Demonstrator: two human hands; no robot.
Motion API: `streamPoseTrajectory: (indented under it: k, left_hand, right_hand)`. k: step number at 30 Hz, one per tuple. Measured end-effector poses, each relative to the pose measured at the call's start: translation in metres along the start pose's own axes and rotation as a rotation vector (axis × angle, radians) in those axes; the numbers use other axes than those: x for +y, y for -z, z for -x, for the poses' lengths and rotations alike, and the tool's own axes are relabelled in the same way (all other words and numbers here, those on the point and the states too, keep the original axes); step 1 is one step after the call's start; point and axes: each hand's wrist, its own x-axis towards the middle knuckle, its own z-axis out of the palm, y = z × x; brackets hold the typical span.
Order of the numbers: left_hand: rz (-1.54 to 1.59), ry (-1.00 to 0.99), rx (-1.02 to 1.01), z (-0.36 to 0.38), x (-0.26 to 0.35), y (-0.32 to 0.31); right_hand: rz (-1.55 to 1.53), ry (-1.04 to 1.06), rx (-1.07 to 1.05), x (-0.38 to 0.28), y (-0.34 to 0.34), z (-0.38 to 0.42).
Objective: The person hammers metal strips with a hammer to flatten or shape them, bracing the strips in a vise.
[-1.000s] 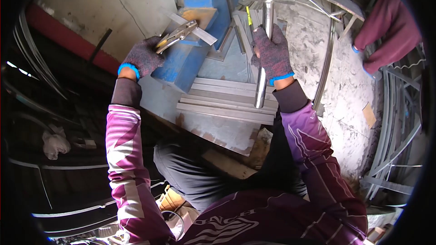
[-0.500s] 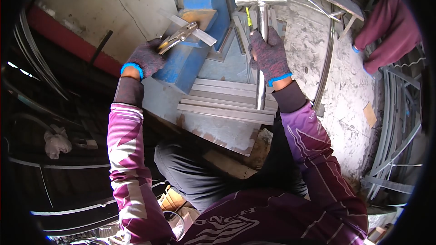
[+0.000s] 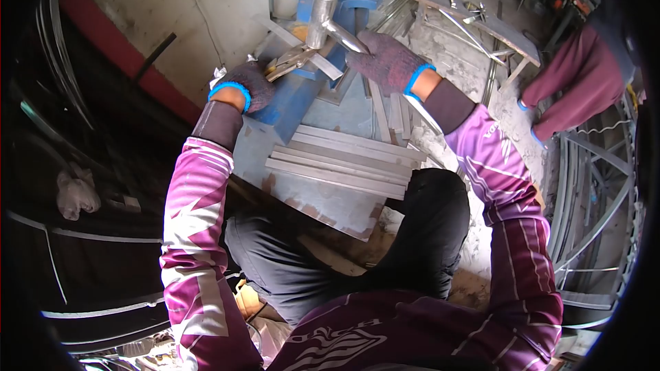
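A steel hammer (image 3: 320, 20) is in the closed grip of my right hand (image 3: 390, 62), its handle slanting up and left. The hammer head overlaps the work area over the blue bench vise (image 3: 282, 103). My left hand (image 3: 253, 86), gloved like the right, grips locking pliers (image 3: 290, 62) whose jaws lie by a flat metal strip (image 3: 327, 67). That strip rests across the vise, and the hammer head hides part of it and of the plier jaws.
Several metal bars (image 3: 344, 158) lie on the metal bench top (image 3: 330, 206) in front of me. A wooden bench (image 3: 505, 34) with tools stands at the upper right. Another person's legs (image 3: 577, 82) are at the right, near stacked metal frames (image 3: 598, 192).
My right hand has swung the hammer left, from upright at the right to over the strip and pliers. My left hand still grips the pliers. The view has shifted slightly.
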Motion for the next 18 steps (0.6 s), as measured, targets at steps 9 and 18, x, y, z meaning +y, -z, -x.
streamPoseTrajectory:
  k: [9,18]
  left_hand:
    - [0.021,-0.025,-0.034,-0.005,-0.008,-0.004]
    - [0.021,-0.067,-0.036,-0.015,-0.019,-0.019]
  right_hand:
    - [0.015,0.142,0.152,-0.018,0.028,-0.022]
    - [-0.059,0.053,0.165,-0.016,0.025,-0.001]
